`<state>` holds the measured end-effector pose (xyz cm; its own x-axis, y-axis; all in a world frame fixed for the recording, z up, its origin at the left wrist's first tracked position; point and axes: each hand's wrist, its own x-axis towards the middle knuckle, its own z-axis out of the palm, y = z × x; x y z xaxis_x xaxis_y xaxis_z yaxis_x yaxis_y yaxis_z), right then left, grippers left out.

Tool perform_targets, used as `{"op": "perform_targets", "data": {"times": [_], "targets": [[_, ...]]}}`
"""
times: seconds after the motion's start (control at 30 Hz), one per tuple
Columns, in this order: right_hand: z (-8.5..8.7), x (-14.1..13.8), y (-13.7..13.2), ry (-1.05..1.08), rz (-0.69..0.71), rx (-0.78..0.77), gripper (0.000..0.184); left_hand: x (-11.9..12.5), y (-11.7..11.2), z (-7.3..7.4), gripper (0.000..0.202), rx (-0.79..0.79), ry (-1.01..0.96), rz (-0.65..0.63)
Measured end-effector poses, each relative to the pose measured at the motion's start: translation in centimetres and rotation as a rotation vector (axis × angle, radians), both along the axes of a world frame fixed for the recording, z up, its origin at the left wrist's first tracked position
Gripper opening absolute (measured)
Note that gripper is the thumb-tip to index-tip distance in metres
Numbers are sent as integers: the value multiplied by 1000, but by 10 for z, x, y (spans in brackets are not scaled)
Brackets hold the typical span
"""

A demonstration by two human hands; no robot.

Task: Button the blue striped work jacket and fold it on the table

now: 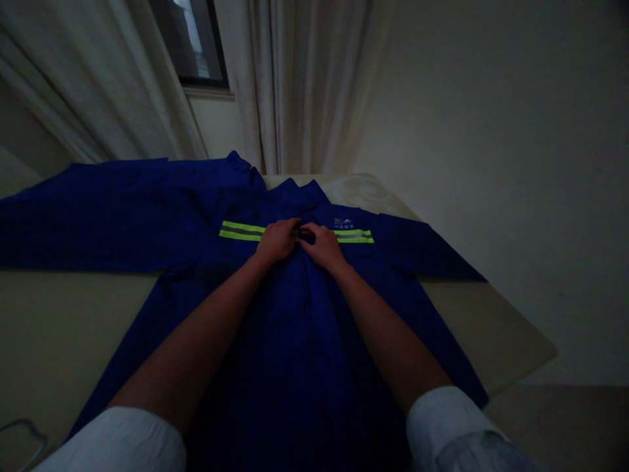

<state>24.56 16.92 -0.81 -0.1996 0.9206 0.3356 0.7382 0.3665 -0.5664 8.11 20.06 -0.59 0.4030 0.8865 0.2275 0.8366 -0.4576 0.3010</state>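
A dark blue work jacket (295, 341) lies spread flat, front up, on a pale table (59, 328). A yellow-green and grey reflective stripe (240, 231) runs across its chest, with a small white logo (343, 223) at the right. My left hand (276, 240) and my right hand (322, 245) meet at the middle of the chest, on the front opening. Both have their fingers curled and pinched on the jacket's fabric at the stripe. The jacket's left sleeve (73, 216) stretches far out to the left. The right sleeve (432, 255) points to the right.
The table's right edge (515, 328) runs diagonally, with floor beyond it. Pale curtains (295, 78) hang behind the table, beside a dark window (191, 39). A thin looped cord (24, 432) lies at the table's near left corner.
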Motion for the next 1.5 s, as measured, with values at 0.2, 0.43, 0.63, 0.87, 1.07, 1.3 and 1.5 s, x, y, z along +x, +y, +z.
{"op": "perform_targets", "data": {"times": [0.2,0.43,0.63,0.87,1.07,1.3,1.5], "targets": [[1,3,0,6,26,-3,29,0,1,0,55,10,-8,-11],[1,-2,-4,-164,6,85,27,0,-2,1,57,-5,-6,2],[4,-6,-7,-219,-106,0,23,0,-2,1,59,7,-15,-5],[10,-14,-15,-445,-160,41,27,1,-3,2,58,7,-15,-6],[12,-14,-13,-541,-102,104,33,0,0,-3,59,34,-16,-65],[9,-15,-6,-443,-99,86,27,-1,0,-2,50,28,3,-66],[7,-7,0,-244,-109,28,15,-2,1,-2,54,29,-9,-74]]}}
